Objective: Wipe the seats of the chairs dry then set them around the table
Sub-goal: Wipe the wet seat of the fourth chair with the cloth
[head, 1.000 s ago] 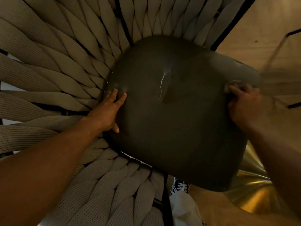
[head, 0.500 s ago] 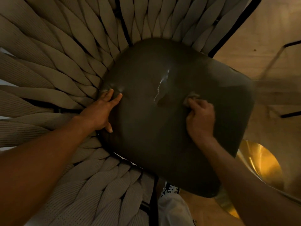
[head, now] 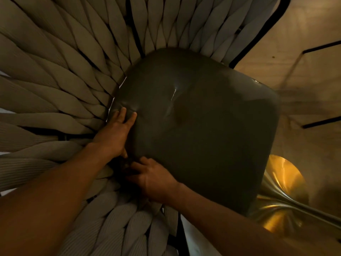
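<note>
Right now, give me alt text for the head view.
A person's left hand presses flat on the near-left corner of a dark seat cushion, while the right hand reaches beside it at the cushion's edge. Thick woven straps of the chair fan out around the cushion, and a brass table base shines at lower right.

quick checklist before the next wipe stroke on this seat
1. Left hand steadying the cushion: ok, fingers lie flat on its left edge.
2. Cloth under the right hand: cannot tell, none shows at the near-left corner.
3. Cushion seated in the chair: ok, it lies against the woven straps.
4. Seat dry: cannot tell, only a shiny crease shows in dim light.
5. Path across the cushion clear: ok, nothing lies on it.
6. Brass base clear of the stroke: ok, it sits beyond the right edge.
</note>
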{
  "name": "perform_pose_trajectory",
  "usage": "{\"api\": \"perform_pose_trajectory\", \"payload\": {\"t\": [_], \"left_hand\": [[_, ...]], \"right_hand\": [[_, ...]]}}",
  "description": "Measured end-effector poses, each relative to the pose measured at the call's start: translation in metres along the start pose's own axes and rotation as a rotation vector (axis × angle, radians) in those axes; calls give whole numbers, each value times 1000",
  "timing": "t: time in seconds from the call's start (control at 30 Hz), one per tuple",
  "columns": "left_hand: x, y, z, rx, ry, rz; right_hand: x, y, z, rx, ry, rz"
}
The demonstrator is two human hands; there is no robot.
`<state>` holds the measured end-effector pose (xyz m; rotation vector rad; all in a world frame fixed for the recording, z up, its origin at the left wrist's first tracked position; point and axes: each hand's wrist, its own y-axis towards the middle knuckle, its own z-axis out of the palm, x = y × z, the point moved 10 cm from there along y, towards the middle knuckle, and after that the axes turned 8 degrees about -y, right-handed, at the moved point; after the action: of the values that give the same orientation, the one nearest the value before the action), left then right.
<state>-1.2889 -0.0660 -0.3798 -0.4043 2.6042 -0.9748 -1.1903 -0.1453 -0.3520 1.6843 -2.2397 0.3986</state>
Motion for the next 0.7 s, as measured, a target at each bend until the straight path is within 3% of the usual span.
{"api": "perform_pose_trajectory", "payload": {"t": [0.23, 0.33, 0.57, 0.7], "left_hand": [[-37, 2, -23, -59, -41, 13], [-28, 2, -24, -61, -58, -59], [5, 9, -13, -38, -220, -123], [5, 11, -12, -74, -172, -125]], "right_hand": [[-107, -18, -48, -131, -172, 315], [-171, -45, -80, -191, -173, 472], [-318, -166, -160, -250, -253, 1047], [-356, -217, -182, -365, -166, 1333]]}}
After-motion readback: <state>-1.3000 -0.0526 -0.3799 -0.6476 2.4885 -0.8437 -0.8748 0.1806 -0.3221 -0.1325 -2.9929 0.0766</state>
